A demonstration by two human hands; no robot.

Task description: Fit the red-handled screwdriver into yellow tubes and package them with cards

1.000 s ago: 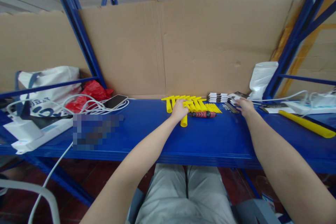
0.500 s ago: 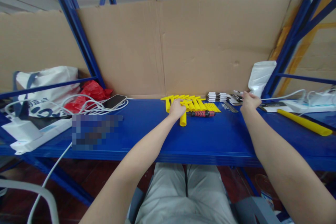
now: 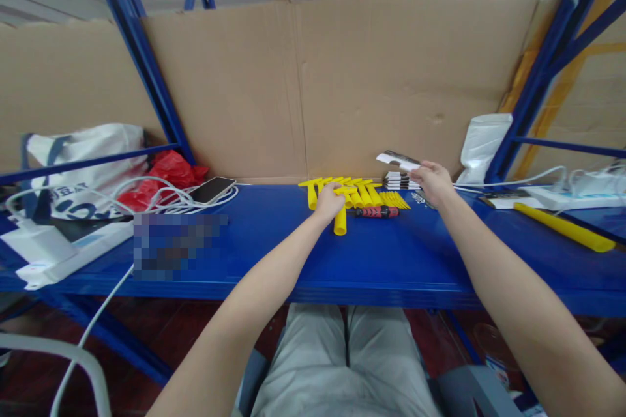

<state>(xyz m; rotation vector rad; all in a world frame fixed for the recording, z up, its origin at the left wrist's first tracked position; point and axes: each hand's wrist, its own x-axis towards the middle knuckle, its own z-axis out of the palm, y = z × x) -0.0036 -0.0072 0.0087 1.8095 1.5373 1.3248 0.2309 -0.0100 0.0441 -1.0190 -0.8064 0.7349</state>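
head camera, single view | perched on the sitter's head, up above the lap (image 3: 342,365) | faces forward and down across the worktop (image 3: 386,260) to the cardboard (image 3: 225,98) behind | near: forearms (image 3: 513,293) large in front, left hand (image 3: 330,204) mid-frame, right hand (image 3: 435,181) right of it

On your left: white tote bag (image 3: 98,150), red plastic bag (image 3: 171,169), phone (image 3: 213,189) by white cables (image 3: 183,199), power strip (image 3: 95,244). Facing you: cardboard panel (image 3: 235,91) between blue posts (image 3: 132,45).

Blue bench (image 3: 274,254) bearing, from left to right: a white power strip (image 3: 105,241), yellow T-shaped pieces (image 3: 363,195), a red-and-black tool (image 3: 380,212), a stack of white-and-black packets (image 3: 398,181) and a yellow tube (image 3: 565,227).
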